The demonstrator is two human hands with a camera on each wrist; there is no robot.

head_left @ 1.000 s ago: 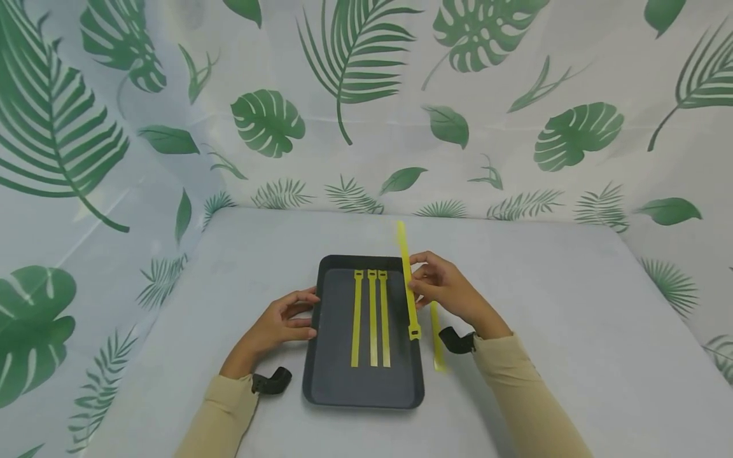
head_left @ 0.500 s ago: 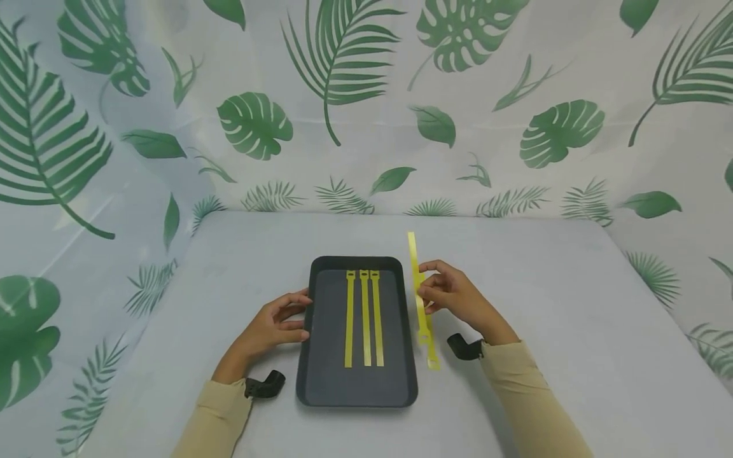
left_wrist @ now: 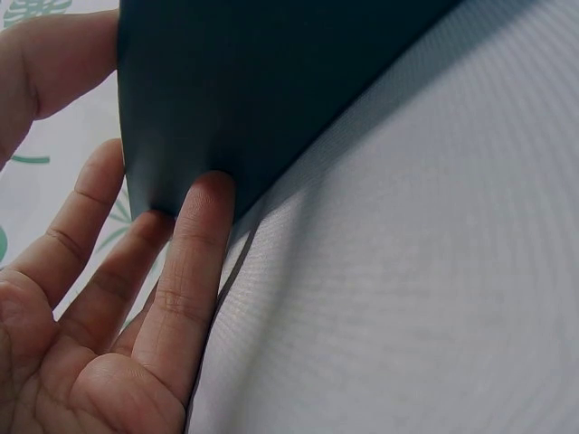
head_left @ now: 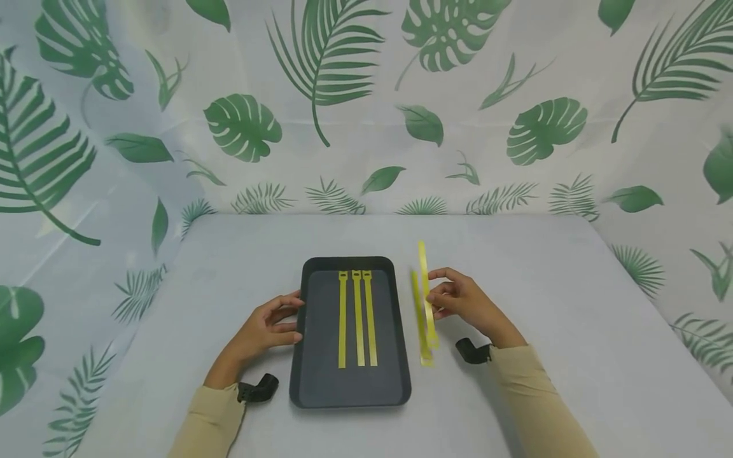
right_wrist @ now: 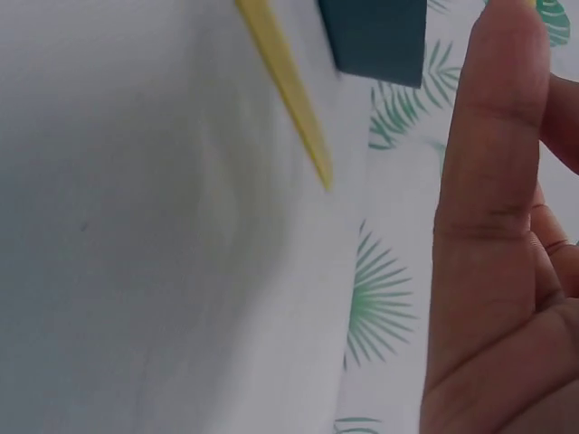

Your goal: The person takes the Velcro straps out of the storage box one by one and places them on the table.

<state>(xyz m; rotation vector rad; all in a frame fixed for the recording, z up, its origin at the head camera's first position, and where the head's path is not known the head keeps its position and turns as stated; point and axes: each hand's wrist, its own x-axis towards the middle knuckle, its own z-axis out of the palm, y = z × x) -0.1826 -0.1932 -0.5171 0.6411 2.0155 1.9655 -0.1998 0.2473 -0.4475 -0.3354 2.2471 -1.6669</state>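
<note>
My right hand (head_left: 466, 302) pinches a yellow cable strap (head_left: 424, 273) with a slotted head at its near end, held beside the tray. Just left of it, a second yellow strap (head_left: 419, 318) lies on the table; the right wrist view shows one yellow strap (right_wrist: 288, 90) on the table. My left hand (head_left: 263, 327) touches the left side of the dark grey tray (head_left: 321, 381). In the left wrist view its straight fingers (left_wrist: 204, 226) rest against the tray's outer wall (left_wrist: 244, 81). Three yellow straps (head_left: 358, 318) lie lengthwise inside the tray, slotted heads at the far end.
A pale cloth covers the table (head_left: 515, 267). Behind it hangs a white curtain (head_left: 355, 140) printed with green leaves. Each wrist carries a black camera mount (head_left: 474, 351).
My right hand has moved the held strap rightward, from over the tray's right rim to beyond the strap on the table. The head view has turned slightly right; the left hand stays at the tray.
</note>
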